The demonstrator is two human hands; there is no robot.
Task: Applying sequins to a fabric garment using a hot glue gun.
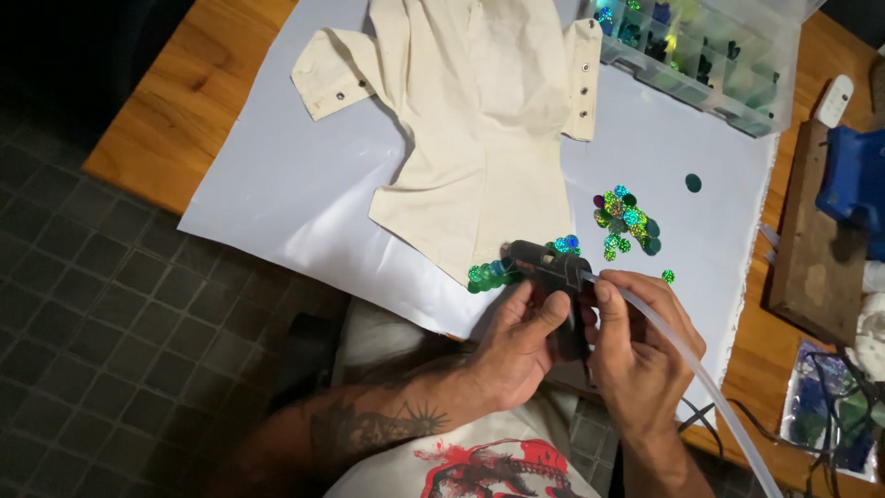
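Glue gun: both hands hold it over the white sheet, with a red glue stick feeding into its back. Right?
Not quite. The head view shows both hands, left and right, on the black glue gun over the white sheet, but the glue stick is translucent white, not red.

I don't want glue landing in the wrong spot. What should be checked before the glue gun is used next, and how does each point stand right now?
1. Both hands on the glue gun: ok; the left hand and right hand both have a grip on it.
2. Glue stick loaded: ok; it runs into the gun's rear.
3. Nozzle over the fabric hem: ok; it sits at the cream garment edge, by the glued sequins.
4. Loose sequins within reach: ok.
5. White sheet under the work: ok.
6. Gun hot: cannot tell.
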